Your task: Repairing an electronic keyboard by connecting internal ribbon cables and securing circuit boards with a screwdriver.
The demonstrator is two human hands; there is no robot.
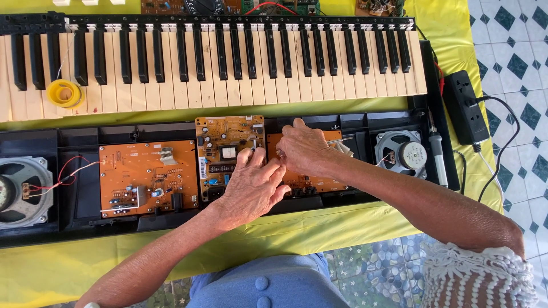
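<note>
At far left of the frame I see a speaker (23, 191) with red and white wires, a yellow solder reel (64, 93) on the keys (228, 74) above, then the left board (148, 178) and the middle board (228, 154). At centre my left hand (251, 188) lies fingers-down on the right board (308, 182), touching my right hand (302, 149), whose fingers curl over that board; whether either pinches anything I cannot tell. Further right sit a second speaker (406, 155), a soldering iron (438, 157) and a black power strip (463, 107).
</note>
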